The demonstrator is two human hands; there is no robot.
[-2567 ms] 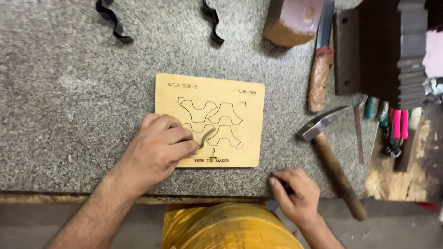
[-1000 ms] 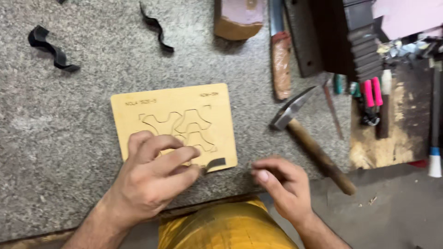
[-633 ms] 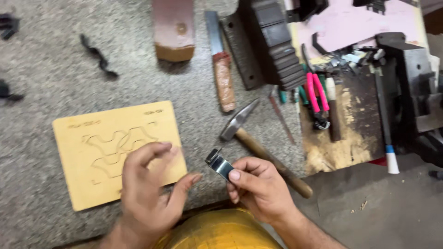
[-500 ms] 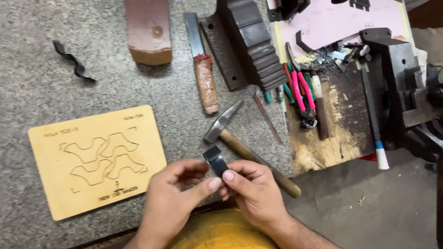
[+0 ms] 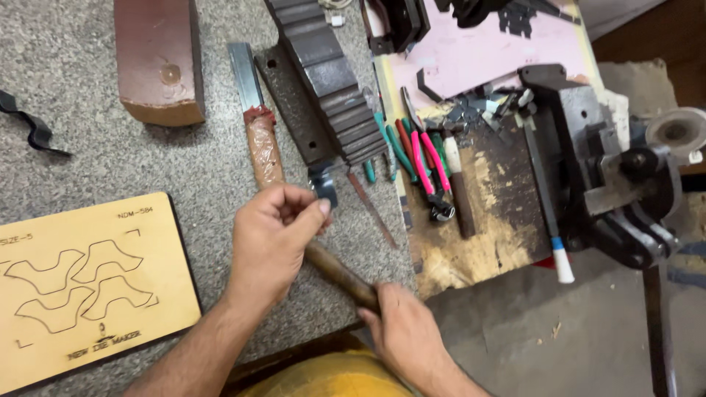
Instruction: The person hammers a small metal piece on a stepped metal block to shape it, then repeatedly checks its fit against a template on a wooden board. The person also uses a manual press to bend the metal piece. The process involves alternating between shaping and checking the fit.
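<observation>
At the near edge of the speckled grey stone tabletop (image 5: 95, 158), the right hand (image 5: 403, 334) is closed around the brown wooden handle of a hammer (image 5: 340, 273), which slants up and left across the edge; its head is hidden behind the other hand. Just beyond it the left hand (image 5: 273, 239) pinches a small bent strip of dark steel (image 5: 324, 190) between thumb and forefinger, the remaining fingers curled in.

At the near left corner lies a flat pale plywood board with 4 cut wavy outlines (image 5: 84, 283), well apart from both hands. Past the left hand, a chisel with a tape-wrapped handle (image 5: 259, 129) lies pointing toward the far edge, beside a long dark ribbed metal block (image 5: 332, 84). Farther left, a reddish-brown wooden block (image 5: 158, 59) sits near the far edge, and a black bent steel strip (image 5: 29, 132) lies by the left edge.

To the right, pink-handled pliers (image 5: 426, 169) rest on a worn wooden bench top (image 5: 485, 213), with a dark bench vise (image 5: 603, 169) beyond them.
</observation>
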